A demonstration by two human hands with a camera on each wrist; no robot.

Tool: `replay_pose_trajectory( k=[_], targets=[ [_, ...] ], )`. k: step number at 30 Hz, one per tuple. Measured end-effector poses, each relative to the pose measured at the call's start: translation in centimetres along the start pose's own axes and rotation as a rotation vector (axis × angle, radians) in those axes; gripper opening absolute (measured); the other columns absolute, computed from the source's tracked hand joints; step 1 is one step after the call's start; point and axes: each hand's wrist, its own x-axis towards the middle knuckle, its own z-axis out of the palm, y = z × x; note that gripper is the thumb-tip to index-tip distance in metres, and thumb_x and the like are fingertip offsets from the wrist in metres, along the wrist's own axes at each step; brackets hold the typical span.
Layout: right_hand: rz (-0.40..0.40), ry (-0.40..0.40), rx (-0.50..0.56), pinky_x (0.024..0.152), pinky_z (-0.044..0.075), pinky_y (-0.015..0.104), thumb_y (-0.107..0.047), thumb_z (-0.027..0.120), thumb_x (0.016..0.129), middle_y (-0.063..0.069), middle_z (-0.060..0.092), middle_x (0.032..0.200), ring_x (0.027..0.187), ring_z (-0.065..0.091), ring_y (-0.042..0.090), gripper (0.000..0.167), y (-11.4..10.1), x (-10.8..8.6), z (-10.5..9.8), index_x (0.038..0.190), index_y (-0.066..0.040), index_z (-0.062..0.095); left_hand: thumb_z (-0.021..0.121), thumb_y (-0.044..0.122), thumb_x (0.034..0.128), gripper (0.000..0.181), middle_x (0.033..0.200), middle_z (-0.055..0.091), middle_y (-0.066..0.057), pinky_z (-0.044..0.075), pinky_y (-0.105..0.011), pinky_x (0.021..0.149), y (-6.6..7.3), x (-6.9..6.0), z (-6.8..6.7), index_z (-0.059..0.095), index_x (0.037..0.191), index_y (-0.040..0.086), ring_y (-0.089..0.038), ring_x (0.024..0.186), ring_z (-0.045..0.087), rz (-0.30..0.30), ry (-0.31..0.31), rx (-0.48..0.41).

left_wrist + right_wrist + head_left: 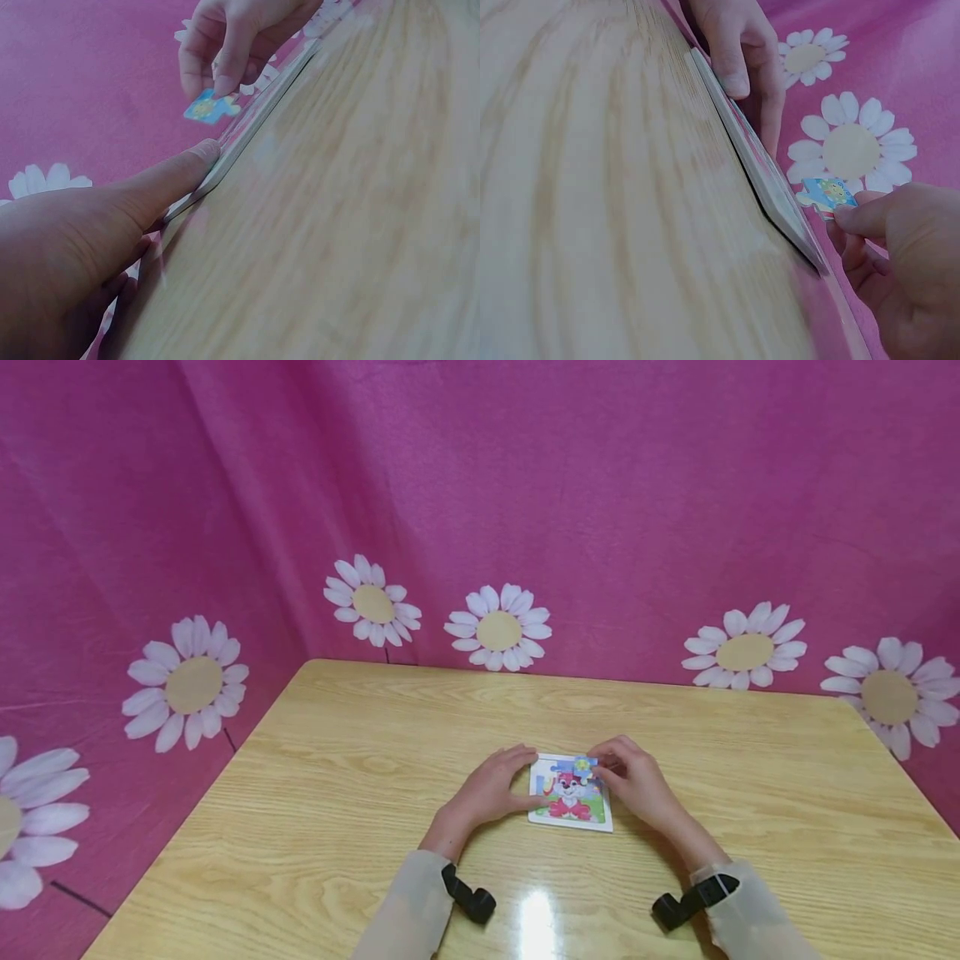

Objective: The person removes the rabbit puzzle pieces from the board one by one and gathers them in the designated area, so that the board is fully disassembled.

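A small square jigsaw puzzle board (534, 817) with a white border lies on the table, showing a pink-and-white cartoon animal. My left hand (487, 787) rests at its left side, the thumb (184, 171) laid straight over the edge and the fingers reaching to the far left corner. Between thumb and fingertips my right hand (639, 787) pinches a blue puzzle piece (829, 193) with a yellow figure on it. In the left wrist view that puzzle piece (202, 109) is held tilted just above the board. Part of the picture is hidden by the left thumb.
The board lies on a light wood-grain table (360, 760). Behind and to the left hangs a pink curtain (600, 510) with large white daisies. Each wrist wears a black strap (472, 897) with a small camera.
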Motion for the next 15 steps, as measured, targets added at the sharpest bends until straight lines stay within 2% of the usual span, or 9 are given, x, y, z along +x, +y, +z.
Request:
replay_pose_trajectory(
  k=[4,9,15],
  targets=[
    [-0.004,0.012,-0.006,0.074,0.056,0.018,0.005,0.069,0.085,0.009,0.064,0.096,0.084,0.062,0.007,0.019,0.4,-0.3,-0.7,0.102,-0.003,0.068,0.072,0.053,0.083,0.076,0.156,0.04,0.001,0.028,-0.041,0.123,0.1,0.0,0.0,0.047,0.146,0.019,-0.019,0.148,0.032,-0.009,-0.001,-0.002],
    [-0.013,0.026,-0.007,0.072,0.055,0.016,0.006,0.07,0.083,0.009,0.063,0.095,0.083,0.062,0.004,0.02,1.2,-0.8,-1.4,0.102,-0.003,0.068,0.072,0.053,0.0828,0.076,0.157,0.04,0.001,0.028,-0.041,0.123,0.1,0.0,0.1,0.047,0.146,0.02,-0.019,0.148,0.032,-0.015,-0.004,-0.008],
    [-0.02,0.038,-0.039,0.071,0.055,0.016,0.006,0.07,0.084,0.01,0.064,0.095,0.082,0.064,0.008,0.02,1.9,-1.3,-2.1,0.101,-0.003,0.068,0.072,0.053,0.0828,0.076,0.157,0.04,0.0,0.029,-0.043,0.123,0.0,0.0,0.1,0.047,0.146,0.019,-0.021,0.148,0.032,-0.007,0.0,-0.01]
  ],
)
